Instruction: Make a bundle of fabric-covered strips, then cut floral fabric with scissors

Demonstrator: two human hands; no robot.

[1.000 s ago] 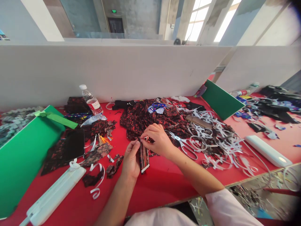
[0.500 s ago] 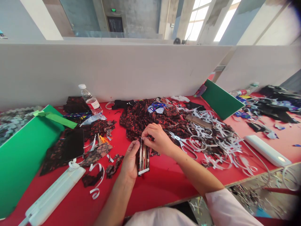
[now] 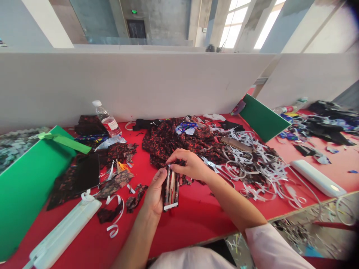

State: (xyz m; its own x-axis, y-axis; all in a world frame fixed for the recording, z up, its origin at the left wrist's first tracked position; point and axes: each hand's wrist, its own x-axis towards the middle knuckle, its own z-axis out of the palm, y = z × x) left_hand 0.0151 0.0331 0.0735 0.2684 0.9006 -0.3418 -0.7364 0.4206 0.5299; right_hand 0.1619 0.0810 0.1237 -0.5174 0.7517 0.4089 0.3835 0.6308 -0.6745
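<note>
Both hands hold a narrow dark floral fabric piece (image 3: 171,194) just above the red table. Pale lengthwise bands run along it and a white strip crosses its near end. My left hand (image 3: 155,188) pinches its left edge, thumb on top. At the far end, my right hand (image 3: 187,164) has its fingertips closed on the fabric; the exact grip is partly hidden. Behind the hands lies a heap of black-and-red floral fabric (image 3: 162,140) with a blue patterned scrap (image 3: 185,127) on top. Silver scissors (image 3: 214,166) rest right of my right hand.
White curled strips (image 3: 260,172) pile up to the right, beside a white bar-shaped device (image 3: 316,178). Another white device (image 3: 66,229) lies at left near a green board (image 3: 30,198). A water bottle (image 3: 109,123) stands tilted by the partition (image 3: 174,86). A green panel (image 3: 263,119) leans at right.
The fabric piece has turned slightly and looks a bit wider, with its near end a little lower. My right hand has shifted slightly left and down. Both hands keep their hold.
</note>
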